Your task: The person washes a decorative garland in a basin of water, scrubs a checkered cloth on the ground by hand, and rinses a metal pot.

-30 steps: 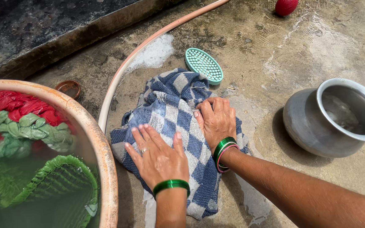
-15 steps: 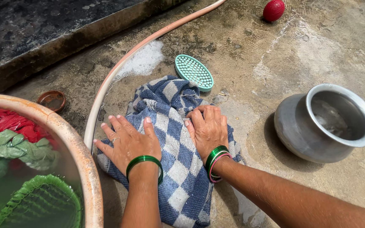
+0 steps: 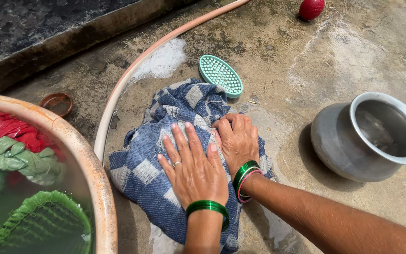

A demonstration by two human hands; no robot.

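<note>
The blue checked cloth lies bunched on the wet floor, beside the tub. The left hand presses flat, fingers spread, pinning it. The right hand curls, gripping a fold.

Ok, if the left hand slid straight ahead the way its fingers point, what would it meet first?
The left hand lies flat on the checked cloth, fingers pointing up the picture. Straight on, it crosses the bunched folds of that cloth, then probably reaches the green oval brush or passes just beside it.
</note>
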